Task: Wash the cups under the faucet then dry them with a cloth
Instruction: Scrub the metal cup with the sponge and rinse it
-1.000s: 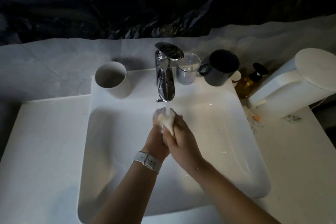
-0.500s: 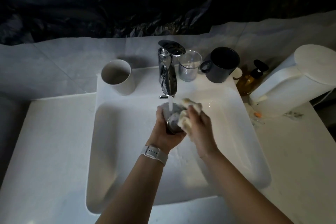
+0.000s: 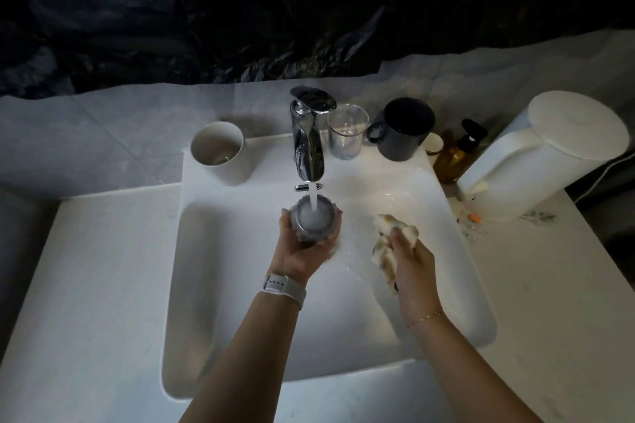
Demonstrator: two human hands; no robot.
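No writing, brand, number or sign can be read anywhere. The amber pump bottle [image 3: 455, 156] may carry a label, but it is too dark and small to make out, and the white jug [image 3: 536, 161] shows only plain surface.

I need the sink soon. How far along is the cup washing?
Nothing looks finished. In hand: the left hand holds a glass under the running faucet; the right hand grips a sponge. Left: the white cup, clear glass and dark mug wait on the ledge, then drying.
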